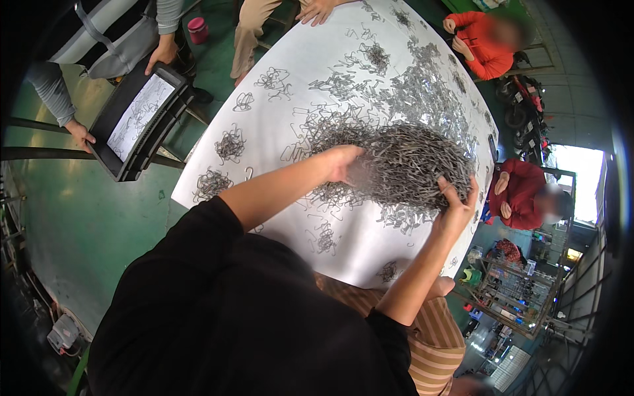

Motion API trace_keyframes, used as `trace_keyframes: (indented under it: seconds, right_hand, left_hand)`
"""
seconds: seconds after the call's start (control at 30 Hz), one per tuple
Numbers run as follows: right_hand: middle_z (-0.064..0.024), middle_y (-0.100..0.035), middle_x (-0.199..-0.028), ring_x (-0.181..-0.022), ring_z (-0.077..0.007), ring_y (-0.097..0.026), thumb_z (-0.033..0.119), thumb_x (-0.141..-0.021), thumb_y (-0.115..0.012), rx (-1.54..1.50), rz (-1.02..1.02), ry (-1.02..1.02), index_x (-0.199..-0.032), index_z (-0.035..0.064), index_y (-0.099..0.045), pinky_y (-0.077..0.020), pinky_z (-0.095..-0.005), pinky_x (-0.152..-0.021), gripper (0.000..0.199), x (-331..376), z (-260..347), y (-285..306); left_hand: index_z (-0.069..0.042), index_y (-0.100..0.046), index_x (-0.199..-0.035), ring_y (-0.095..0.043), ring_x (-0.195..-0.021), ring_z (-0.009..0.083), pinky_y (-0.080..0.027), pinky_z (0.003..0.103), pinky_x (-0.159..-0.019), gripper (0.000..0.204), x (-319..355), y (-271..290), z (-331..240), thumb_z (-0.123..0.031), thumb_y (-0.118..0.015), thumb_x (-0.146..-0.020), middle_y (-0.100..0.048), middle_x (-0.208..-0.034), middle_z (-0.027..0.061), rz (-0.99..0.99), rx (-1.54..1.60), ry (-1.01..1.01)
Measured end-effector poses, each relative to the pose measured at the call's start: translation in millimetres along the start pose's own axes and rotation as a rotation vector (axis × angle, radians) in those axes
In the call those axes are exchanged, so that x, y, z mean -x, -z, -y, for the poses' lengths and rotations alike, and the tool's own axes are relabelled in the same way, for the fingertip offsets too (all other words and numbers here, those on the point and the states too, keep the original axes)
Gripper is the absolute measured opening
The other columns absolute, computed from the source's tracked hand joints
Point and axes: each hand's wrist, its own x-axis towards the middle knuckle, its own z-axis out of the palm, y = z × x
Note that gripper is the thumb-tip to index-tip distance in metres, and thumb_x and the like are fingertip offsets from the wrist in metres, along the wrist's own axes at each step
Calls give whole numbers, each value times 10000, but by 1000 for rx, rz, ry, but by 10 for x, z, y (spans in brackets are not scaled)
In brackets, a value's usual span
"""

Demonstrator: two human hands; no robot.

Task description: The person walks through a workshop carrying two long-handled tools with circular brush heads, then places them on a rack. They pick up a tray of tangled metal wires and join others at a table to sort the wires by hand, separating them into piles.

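Mid-frame, the left hand (342, 164), grip unclear, and the right hand (459, 199), grip spread, apparently gather wire hooks (416, 165) at the bench (353, 257); the next move likely needs two-sided support.

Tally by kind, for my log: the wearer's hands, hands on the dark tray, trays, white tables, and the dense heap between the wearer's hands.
Wearer's hands: 2 (left hand, right hand)
Co-worker's hands on tray: 2
Dark tray: 1
White table: 1
Dense heap of metal hooks: 1
Total: 7
Individual hooks overlap too much to count.
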Motion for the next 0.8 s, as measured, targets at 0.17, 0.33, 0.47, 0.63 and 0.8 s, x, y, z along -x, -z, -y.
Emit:
trace_keyframes:
  seconds: [0.17, 0.33, 0.47, 0.63, 0.8]
  right_hand:
    - [-131, -552, -1070, -882, -228, -569, -123, -582, -731, 242, -92, 101, -1144, 17, -514, -474, -315, -798, 618, 136, -146, -112]
    - [-144, -589, -1043, -879, -219, -569, -121, -630, -702, 92, -4, 76, -1159, 14, -507, -492, -334, -786, 580, 256, -200, -203]
    - [-140, -582, -1040, -881, -215, -567, -136, -644, -682, 71, -4, 92, -1147, 4, -507, -497, -338, -772, 551, 296, -227, -246]
    - [-140, -576, -1043, -875, -214, -567, -117, -642, -696, 90, 36, 127, -1136, -9, -512, -498, -331, -776, 539, 358, -287, -254]
    - [-141, -577, -1072, -908, -224, -566, -131, -628, -695, 241, -54, 121, -1139, -3, -512, -485, -337, -810, 558, 348, -333, -159]
  left_hand:
    - [-9, -487, -1156, -575, -1005, 302, -480, 483, -873, 329, -232, 26, 90, -208, -333, -945, -586, -1080, 160, -208, 71, -124]
    - [-19, -497, -1135, -507, -1066, 244, -481, 468, -832, 285, -74, -4, 122, -184, -430, -913, -500, -1198, 117, 22, 234, -148]
    - [-22, -523, -1043, -581, -907, 234, -523, 460, -733, 233, 142, -5, 33, -160, -399, -902, -566, -1065, 107, -148, 255, -192]
    - [-37, -423, -1267, -431, -1202, 284, -449, 503, -900, 395, 329, -55, -6, -183, -451, -901, -422, -1311, 161, -10, 135, -143]
    - [-158, -275, -1412, -291, -1312, 348, -375, 545, -982, 556, 557, 65, -63, -171, -462, -888, -241, -1455, 169, -41, -735, -280]
